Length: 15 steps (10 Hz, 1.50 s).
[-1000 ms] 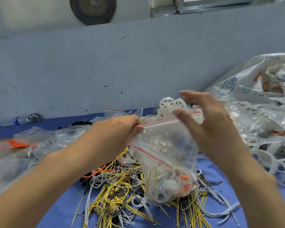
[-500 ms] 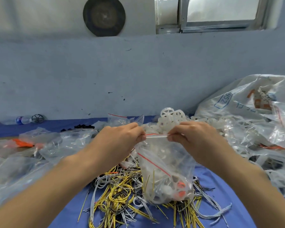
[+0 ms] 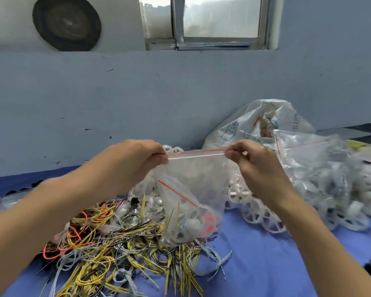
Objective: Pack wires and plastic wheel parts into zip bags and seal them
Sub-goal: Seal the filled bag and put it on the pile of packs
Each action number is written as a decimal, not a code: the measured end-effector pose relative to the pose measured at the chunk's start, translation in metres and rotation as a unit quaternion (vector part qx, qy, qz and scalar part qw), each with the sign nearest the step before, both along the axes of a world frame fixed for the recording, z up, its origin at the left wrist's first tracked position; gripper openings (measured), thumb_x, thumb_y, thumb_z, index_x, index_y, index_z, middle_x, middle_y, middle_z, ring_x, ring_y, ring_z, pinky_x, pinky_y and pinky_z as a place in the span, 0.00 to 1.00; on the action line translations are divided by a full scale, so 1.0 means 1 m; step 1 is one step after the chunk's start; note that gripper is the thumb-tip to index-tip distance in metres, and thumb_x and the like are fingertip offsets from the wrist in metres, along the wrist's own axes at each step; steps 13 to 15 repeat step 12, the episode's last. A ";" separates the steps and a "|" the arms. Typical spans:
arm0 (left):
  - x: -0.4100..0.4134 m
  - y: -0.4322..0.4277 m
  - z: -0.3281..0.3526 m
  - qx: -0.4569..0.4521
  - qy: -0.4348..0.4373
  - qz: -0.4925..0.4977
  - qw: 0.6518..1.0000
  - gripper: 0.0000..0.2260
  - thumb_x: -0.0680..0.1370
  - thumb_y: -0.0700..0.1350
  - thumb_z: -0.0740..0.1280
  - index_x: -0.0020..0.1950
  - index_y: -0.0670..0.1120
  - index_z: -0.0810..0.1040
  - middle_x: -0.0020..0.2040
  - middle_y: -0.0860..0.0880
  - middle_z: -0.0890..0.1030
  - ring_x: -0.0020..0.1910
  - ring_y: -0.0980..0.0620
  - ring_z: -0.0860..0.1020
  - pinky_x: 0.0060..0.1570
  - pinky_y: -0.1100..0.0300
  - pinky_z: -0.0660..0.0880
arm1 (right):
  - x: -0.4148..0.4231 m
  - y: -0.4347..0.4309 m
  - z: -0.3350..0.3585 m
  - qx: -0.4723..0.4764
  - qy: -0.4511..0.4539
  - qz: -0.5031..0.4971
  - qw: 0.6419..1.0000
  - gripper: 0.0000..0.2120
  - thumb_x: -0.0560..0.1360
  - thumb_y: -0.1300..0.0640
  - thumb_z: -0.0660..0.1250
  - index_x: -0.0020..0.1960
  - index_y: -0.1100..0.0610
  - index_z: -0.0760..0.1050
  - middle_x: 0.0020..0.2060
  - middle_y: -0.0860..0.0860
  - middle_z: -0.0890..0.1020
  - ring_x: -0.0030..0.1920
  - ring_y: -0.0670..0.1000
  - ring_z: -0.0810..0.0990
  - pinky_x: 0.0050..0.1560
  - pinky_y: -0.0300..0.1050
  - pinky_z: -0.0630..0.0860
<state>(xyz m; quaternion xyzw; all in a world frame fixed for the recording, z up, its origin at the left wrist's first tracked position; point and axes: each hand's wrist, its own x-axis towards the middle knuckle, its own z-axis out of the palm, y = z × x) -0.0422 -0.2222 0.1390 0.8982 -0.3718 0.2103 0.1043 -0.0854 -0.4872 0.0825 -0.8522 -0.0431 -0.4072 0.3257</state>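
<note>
Head view: left hand point(image 3: 137, 161) and right hand point(image 3: 251, 163) pinch zip bag point(image 3: 193, 189) top corners, above wires point(image 3: 116, 243).

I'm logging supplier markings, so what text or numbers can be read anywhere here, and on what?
"952": blue, in a blue outlined box on the white woven sack behind the right hand.
Other blue and orange print on that sack: too blurred to read.
Nothing else carries readable text.

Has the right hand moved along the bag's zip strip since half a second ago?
Yes. The right hand has slid rightward along the zip bag, away from the left hand, toward the white sack.
</note>
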 end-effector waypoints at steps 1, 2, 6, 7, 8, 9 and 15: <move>0.008 -0.067 0.017 -0.056 0.096 -0.079 0.991 0.08 0.80 0.52 0.61 0.44 0.58 0.78 0.36 0.61 0.79 0.33 0.62 0.76 0.33 0.67 0.72 | -0.011 -0.050 0.028 0.015 -0.020 -0.103 0.994 0.05 0.79 0.57 0.67 0.49 0.54 0.82 0.41 0.49 0.82 0.45 0.53 0.80 0.45 0.47 0.72; 0.018 -0.150 0.031 -0.101 0.151 -0.141 0.973 0.10 0.80 0.49 0.63 0.42 0.52 0.80 0.30 0.57 0.78 0.23 0.60 0.73 0.22 0.62 0.71 | -0.011 -0.111 0.063 0.017 -0.031 -0.195 0.980 0.06 0.79 0.58 0.65 0.51 0.55 0.81 0.40 0.52 0.82 0.46 0.60 0.83 0.50 0.53 0.78; 0.129 -0.375 -0.060 -0.334 0.488 -0.046 0.805 0.08 0.80 0.39 0.60 0.43 0.42 0.74 0.35 0.48 0.75 0.27 0.54 0.73 0.23 0.67 0.70 | 0.170 -0.238 0.052 -0.130 0.157 -0.282 0.937 0.13 0.80 0.64 0.60 0.60 0.60 0.78 0.61 0.62 0.76 0.61 0.63 0.75 0.60 0.51 0.72; 0.166 -0.383 -0.108 -0.322 0.520 0.015 0.791 0.05 0.79 0.36 0.59 0.49 0.38 0.74 0.40 0.43 0.77 0.30 0.50 0.74 0.28 0.61 0.72 | 0.205 -0.233 -0.020 -0.163 0.250 -0.231 0.926 0.15 0.80 0.63 0.60 0.64 0.58 0.77 0.63 0.61 0.74 0.62 0.62 0.75 0.62 0.52 0.73; 0.189 -0.384 -0.135 -0.299 0.482 0.013 0.824 0.06 0.79 0.37 0.60 0.50 0.38 0.75 0.38 0.42 0.77 0.31 0.47 0.76 0.29 0.60 0.73 | 0.221 -0.239 -0.073 -0.206 0.327 -0.223 0.895 0.16 0.79 0.63 0.59 0.65 0.58 0.75 0.64 0.59 0.73 0.63 0.61 0.75 0.62 0.53 0.73; 0.197 -0.387 -0.142 -0.219 0.366 0.022 0.904 0.08 0.78 0.41 0.61 0.40 0.41 0.73 0.38 0.44 0.77 0.41 0.42 0.79 0.37 0.55 0.74 | 0.230 -0.244 -0.087 -0.174 0.365 -0.216 0.889 0.13 0.77 0.65 0.61 0.60 0.61 0.78 0.57 0.60 0.80 0.57 0.60 0.80 0.55 0.51 0.78; 0.169 -0.338 -0.104 -0.247 0.345 0.033 0.905 0.18 0.80 0.45 0.58 0.67 0.38 0.68 0.61 0.38 0.76 0.60 0.38 0.75 0.54 0.49 0.74 | 0.224 -0.192 -0.030 -0.092 0.249 -0.186 0.946 0.15 0.77 0.62 0.61 0.60 0.54 0.81 0.60 0.57 0.82 0.61 0.59 0.78 0.60 0.50 0.74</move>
